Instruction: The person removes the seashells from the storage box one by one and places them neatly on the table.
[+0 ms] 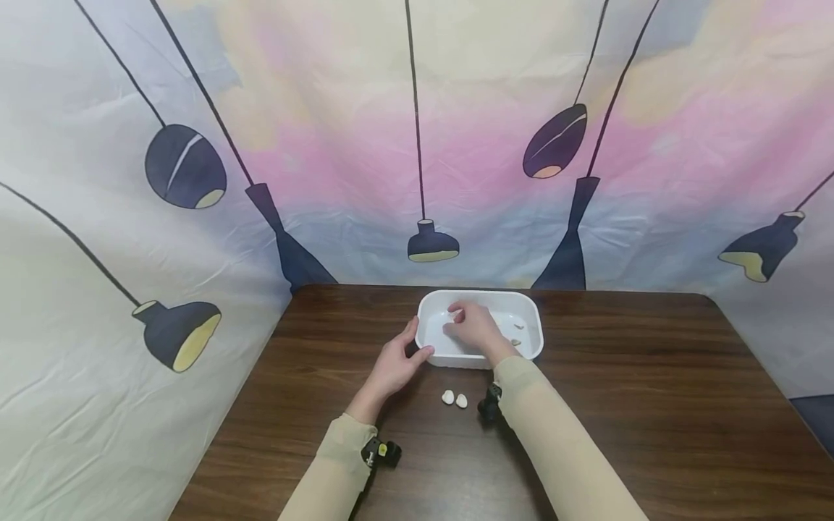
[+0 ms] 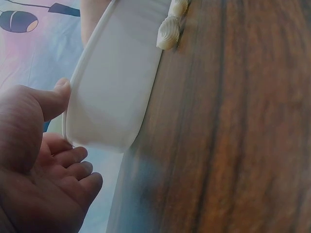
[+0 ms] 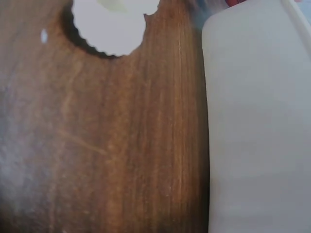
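Observation:
A white rectangular tray (image 1: pixel 478 359) stands at the table's far edge. My left hand (image 1: pixel 394 367) holds its near left corner, the thumb at the rim and the other fingers round the outer side; the left wrist view shows this hand (image 2: pixel 46 150) too. Inside the tray is my right hand (image 1: pixel 476 327), thumb and forefinger bent and apart, nothing clearly visible between them. Small pale shells (image 1: pixel 515 342) lie in the tray's right part. On the table in front of it lie two white ridged shells, a left one (image 1: pixel 447 397) and a right one (image 1: pixel 461 401).
The dark wood-grain table (image 1: pixel 625 405) extends on both sides of the tray. Behind it hangs a cloth backdrop (image 1: pixel 352 145) printed with lamps. Close up in the right wrist view are a scalloped shell (image 3: pixel 109 29) and the tray's side wall (image 3: pixel 257 121).

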Available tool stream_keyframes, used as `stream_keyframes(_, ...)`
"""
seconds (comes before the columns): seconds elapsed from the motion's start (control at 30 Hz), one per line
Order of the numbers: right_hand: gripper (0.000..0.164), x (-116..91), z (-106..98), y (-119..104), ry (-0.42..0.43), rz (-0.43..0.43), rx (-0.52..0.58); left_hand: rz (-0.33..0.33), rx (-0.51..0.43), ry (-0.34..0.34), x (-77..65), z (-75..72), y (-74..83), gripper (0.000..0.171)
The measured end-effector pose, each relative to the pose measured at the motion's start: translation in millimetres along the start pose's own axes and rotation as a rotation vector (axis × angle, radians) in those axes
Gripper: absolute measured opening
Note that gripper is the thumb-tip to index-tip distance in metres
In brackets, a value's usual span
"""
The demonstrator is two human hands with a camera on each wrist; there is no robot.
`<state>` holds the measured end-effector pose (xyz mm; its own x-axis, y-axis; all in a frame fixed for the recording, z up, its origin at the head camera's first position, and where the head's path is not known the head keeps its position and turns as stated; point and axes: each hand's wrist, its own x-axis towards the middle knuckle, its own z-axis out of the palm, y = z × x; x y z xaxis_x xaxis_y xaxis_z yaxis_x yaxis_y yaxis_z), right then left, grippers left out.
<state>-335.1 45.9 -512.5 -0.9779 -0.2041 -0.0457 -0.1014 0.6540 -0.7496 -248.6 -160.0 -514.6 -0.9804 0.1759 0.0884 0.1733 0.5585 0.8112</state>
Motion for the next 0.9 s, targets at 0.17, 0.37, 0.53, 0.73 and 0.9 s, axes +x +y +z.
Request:
stream_keyframes(0.17,0.032,-1.7,-7.9,-2.8,0.06,-0.022,0.01,0.007,0.006,-0.003,0.8,-0.6,2.3,0.076)
stream_keyframes(0.37,0.034,-6.5,-14.3,-7.8,0.066,-0.053,0.025,-0.001,0.007,0.001,1.7,0.1,-0.4,0.075)
stream_keyframes(0.53,0.038,-11.0,-22.3,-10.2,0.031,-0.051,0.066,-0.005,0.004,-0.001,1.4,0.3,-2.0,0.076)
stream_keyframes(0.73,0.038,-21.9,-32.7,-11.0,0.036,-0.085,0.14,-0.003,-0.009,0.007,1.3,0.9,-2.8,0.076)
stream_keyframes(0.9,0.037,-33.2,-40.4,-8.7,0.038,-0.1,0.166,-0.008,0.0,0.002,0.1,0.7,-1.6,0.076)
